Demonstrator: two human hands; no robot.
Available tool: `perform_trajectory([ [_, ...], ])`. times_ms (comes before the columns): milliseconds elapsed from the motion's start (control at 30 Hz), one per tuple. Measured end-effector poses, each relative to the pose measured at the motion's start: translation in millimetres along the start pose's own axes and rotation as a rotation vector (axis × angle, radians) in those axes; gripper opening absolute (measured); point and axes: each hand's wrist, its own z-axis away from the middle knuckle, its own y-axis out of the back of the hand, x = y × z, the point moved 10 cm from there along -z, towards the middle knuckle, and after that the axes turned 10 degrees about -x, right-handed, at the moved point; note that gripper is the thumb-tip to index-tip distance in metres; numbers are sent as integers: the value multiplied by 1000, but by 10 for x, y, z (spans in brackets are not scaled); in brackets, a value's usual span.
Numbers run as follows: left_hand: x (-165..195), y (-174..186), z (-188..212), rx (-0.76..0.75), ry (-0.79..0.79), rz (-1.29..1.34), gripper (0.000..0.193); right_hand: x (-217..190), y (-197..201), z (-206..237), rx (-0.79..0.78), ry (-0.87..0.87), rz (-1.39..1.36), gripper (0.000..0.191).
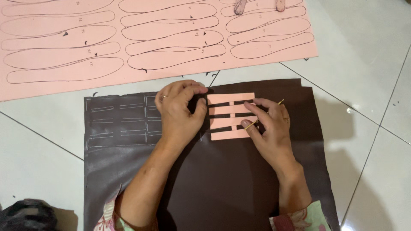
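Far left, bottom corner, a dark blurred thing (pixel 25 216) lies on the white tile floor (pixel 368 85); can't tell what it is. Top left to top right, a big pink sheet (pixel 64 83) lies flat on the floor, covered in pen-drawn insole outlines in three columns; two small brownish objects (pixel 239 6) sit at its top edge, cut off by the frame. Below it, a dark brown sheet (pixel 222 188), leather-like and slightly glossy, is spread on the tiles, its top edge just under the pink sheet's lower edge. On the brown sheet's left part I see pale traced lines (pixel 120 122), a grid of rectangles with short bars inside. My left hand (pixel 182 113) comes next, palm down, fingers curled and pressed onto the brown sheet at the left edge of the template, thumb tip touching that edge; a ring on one finger. It grips nothing, only presses down. The template (pixel 231 116), a small pink card rectangle with three horizontal slots, lies flat on the brown sheet near its top middle, between my two hands. My right hand (pixel 267 128) rests on the template's right side, fingers bent, pinching a thin yellowish stylus (pixel 269 112) between thumb and fingers; its tip sits at a slot on the card and the other end sticks up and to the right. Ring on this hand too. Floral sleeves (pixel 299 218) show at the bottom edge on both arms.
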Motion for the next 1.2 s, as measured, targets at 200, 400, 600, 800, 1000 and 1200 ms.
perform_trajectory([
  [200, -178, 65, -11, 24, 91, 3, 11, -99, -59, 0, -25, 44, 30, 39],
  [400, -71, -58, -45, -135, 80, -58, 26, -120, -42, 4, 20, 41, -10, 37],
  [600, 151, -239, -49, -348, -45, -169, 63, -148, -24, 10, 39, 49, 25, 37],
  [800, 230, -331, 2, -448, -116, -184, 83, -115, -24, 9, 38, 52, 3, 38],
  [1000, 221, -368, -4, -480, -131, -183, 91, -107, -36, 9, 35, 50, 8, 37],
  [1200, 216, -306, 9, -433, -139, -159, 55, -77, -12, 29, 60, 40, -66, 34],
])
